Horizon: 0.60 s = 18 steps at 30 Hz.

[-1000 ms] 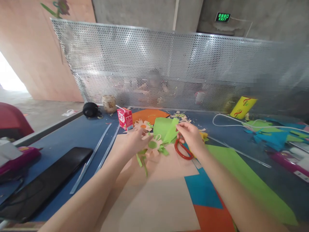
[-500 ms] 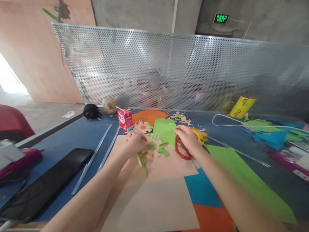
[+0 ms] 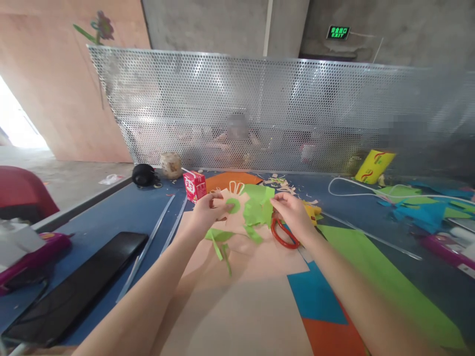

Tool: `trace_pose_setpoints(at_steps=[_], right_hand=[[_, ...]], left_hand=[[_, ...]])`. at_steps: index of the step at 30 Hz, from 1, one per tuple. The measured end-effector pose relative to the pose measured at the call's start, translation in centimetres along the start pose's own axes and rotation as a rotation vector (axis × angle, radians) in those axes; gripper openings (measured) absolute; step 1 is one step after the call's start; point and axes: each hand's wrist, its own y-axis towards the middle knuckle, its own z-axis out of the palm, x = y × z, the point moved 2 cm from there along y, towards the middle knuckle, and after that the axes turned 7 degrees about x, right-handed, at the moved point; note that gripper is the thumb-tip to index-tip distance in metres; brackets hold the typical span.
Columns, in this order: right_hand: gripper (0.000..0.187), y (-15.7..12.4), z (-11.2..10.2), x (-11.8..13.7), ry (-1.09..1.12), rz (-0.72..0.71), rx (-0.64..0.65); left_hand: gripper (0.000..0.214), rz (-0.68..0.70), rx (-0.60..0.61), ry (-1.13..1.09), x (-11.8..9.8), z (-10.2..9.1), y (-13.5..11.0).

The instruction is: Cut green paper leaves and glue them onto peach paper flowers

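Observation:
My left hand (image 3: 210,211) is closed on the edge of a pale pink paper flower (image 3: 243,199) with a round green centre and looped petals at its top. My right hand (image 3: 291,210) pinches a cut piece of green paper (image 3: 267,207), just right of the flower. Below the right hand are red-handled scissors (image 3: 285,242); whether the fingers touch them I cannot tell. Green paper scraps (image 3: 218,240) lie on the pale pink sheets (image 3: 237,306) beneath both hands.
A pink drink carton (image 3: 194,186) stands behind the left hand. A black phone-like slab (image 3: 79,287) and clear plastic strips (image 3: 148,244) lie left. Blue paper (image 3: 315,294) and a green sheet (image 3: 382,272) lie right. A perforated metal screen (image 3: 222,109) borders the desk's back.
My left hand has lifted the paper flower off the sheets and brought it upright. The green piece in my right hand has turned, and the view has shifted slightly.

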Motion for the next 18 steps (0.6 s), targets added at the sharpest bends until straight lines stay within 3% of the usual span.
trace_pose_setpoints(at_steps=[5, 9, 13, 16, 18], right_hand=[[0.02, -0.1, 0.3, -0.3, -0.033, 0.003, 0.07], [0.018, -0.1, 0.2, -0.2, -0.086, -0.007, 0.045], [0.02, -0.2, 0.1, -0.1, -0.006, 0.051, -0.003], [0.02, -0.3, 0.2, -0.2, 0.162, 0.055, 0.02], [0.019, -0.5, 0.4, 0.0, 0.261, 0.042, 0.062]], left_hand=[[0.033, -0.041, 0.043, -0.202, 0.7, -0.1, 0.2], [0.03, -0.027, 0.065, -0.306, 1.1, 0.1, 0.1], [0.025, -0.011, 0.029, -0.042, 0.9, 0.6, -0.4], [0.014, 0.116, -0.007, 0.288, 0.2, 1.1, -0.9], [0.011, 0.189, 0.002, 0.388, -0.2, 1.6, -1.2]])
